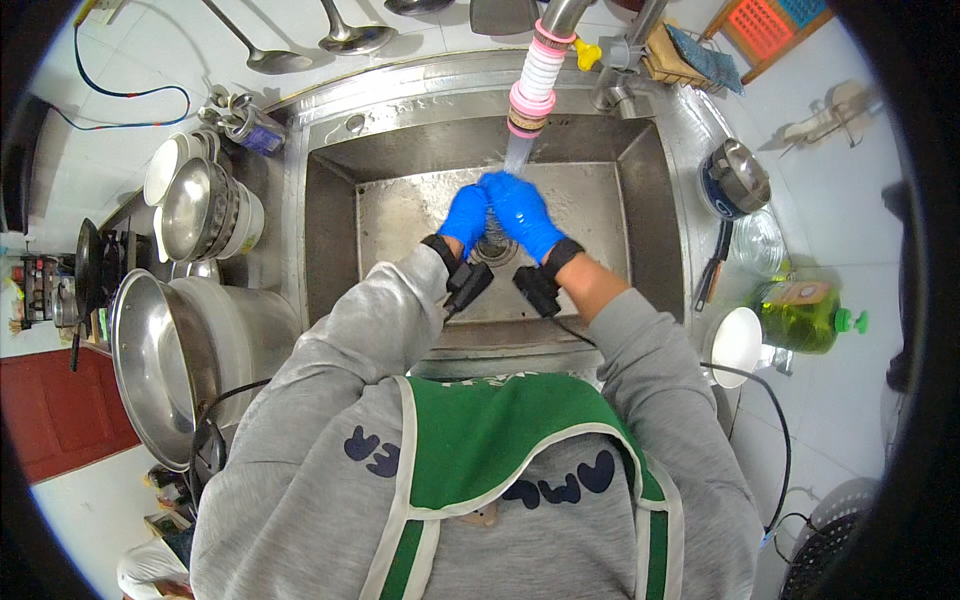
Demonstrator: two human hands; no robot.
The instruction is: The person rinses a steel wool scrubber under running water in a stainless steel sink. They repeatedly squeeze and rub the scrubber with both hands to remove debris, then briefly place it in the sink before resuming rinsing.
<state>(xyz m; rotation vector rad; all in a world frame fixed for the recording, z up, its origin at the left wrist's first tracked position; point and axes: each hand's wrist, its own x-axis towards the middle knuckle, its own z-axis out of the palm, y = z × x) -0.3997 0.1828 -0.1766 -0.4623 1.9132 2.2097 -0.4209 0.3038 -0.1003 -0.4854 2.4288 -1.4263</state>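
Both my hands wear blue gloves and meet under the running water (517, 154) over a stainless steel sink (405, 232). My left hand (466, 212) touches my right hand (519, 206), which lies partly over it. Most of the fingers are turned away and hidden, so whether anything is between them does not show. The water falls from a pink and white faucet extension (536, 79) onto the hands. Directly below them is the drain (495, 251). A black strap with a small black device sits at each wrist.
Stacked metal bowls (184, 210) and a large metal basin (150, 360) stand at left, near a utensil holder (256, 131). Along the right edge are small metal bowls (742, 176), a glass bowl (757, 240), a white bowl (735, 345) and a green soap bottle (799, 326). Ladles (360, 39) hang behind.
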